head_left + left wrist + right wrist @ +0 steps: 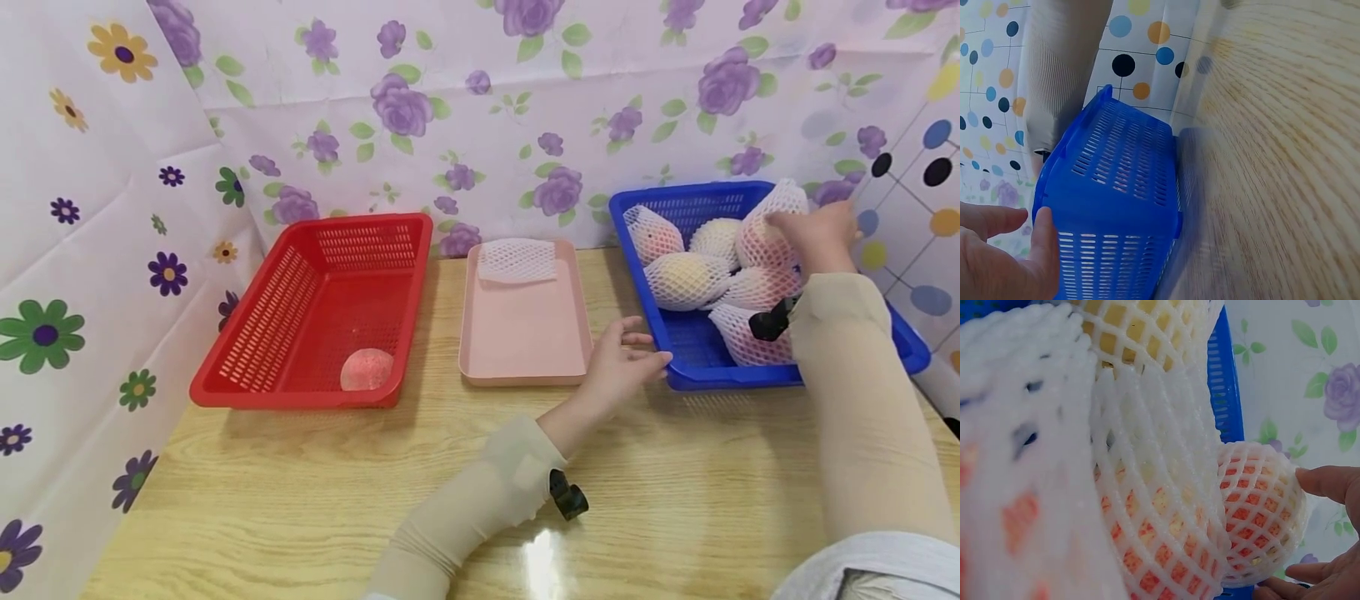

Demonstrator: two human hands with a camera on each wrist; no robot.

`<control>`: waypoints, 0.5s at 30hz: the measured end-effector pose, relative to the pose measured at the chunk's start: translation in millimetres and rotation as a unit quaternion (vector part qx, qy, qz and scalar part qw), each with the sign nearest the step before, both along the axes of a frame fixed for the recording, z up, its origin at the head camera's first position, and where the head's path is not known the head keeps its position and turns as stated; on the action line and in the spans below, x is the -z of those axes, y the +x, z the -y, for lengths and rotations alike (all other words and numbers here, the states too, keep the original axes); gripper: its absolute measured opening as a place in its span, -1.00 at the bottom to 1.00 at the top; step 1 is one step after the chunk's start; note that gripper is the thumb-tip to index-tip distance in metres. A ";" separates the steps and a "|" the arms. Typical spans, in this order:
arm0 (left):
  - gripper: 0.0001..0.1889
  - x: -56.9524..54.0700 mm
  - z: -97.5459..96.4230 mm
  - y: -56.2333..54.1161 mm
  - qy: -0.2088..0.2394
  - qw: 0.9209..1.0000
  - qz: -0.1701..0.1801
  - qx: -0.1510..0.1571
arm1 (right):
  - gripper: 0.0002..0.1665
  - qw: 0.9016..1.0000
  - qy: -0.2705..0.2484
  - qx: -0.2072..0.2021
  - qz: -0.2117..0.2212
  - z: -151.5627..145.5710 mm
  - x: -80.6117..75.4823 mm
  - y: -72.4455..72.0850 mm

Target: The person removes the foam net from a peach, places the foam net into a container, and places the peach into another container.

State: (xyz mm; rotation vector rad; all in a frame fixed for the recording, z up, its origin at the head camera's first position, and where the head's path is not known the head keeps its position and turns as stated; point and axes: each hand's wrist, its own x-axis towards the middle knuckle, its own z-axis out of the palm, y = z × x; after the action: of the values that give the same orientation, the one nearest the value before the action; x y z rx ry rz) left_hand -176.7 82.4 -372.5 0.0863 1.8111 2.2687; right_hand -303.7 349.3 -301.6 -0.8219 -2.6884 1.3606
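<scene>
In the head view my right hand [821, 233] reaches over the far right of the blue basket [731, 379]. Its thumb and fingers hold a round red-and-yellow fruit in a white foam net [761, 237]; the right wrist view shows the thumb tip against the netted fruit [1260, 512], with fingers below. Several more netted fruits, among them a yellowish one [686, 279], lie in the basket. Loosely bent, the fingers of my left hand [618, 362] are right at the basket's near left corner. From the left wrist, thumb and finger show beside the blue rim [1044, 194].
A red basket [300, 398] stands at the left with one bare pinkish fruit [366, 369] in its near right corner. Between the baskets lies a pink tray [525, 333] with an empty white foam net [517, 261] at its back. Floral cloth [480, 150] hangs behind.
</scene>
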 end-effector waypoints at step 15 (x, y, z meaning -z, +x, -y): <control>-0.42 1.8 -5.4 -1.8 0.032 0.999 0.037 0.003 | 0.39 0.989 0.108 -0.080 0.068 4.1 1.6 0.0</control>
State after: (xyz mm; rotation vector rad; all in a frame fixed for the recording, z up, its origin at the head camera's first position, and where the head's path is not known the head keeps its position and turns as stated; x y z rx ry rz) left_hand -178.5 87.8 -374.3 0.0176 1.6990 2.2947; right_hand -303.7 345.2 -303.2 -0.7158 -2.9972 1.0440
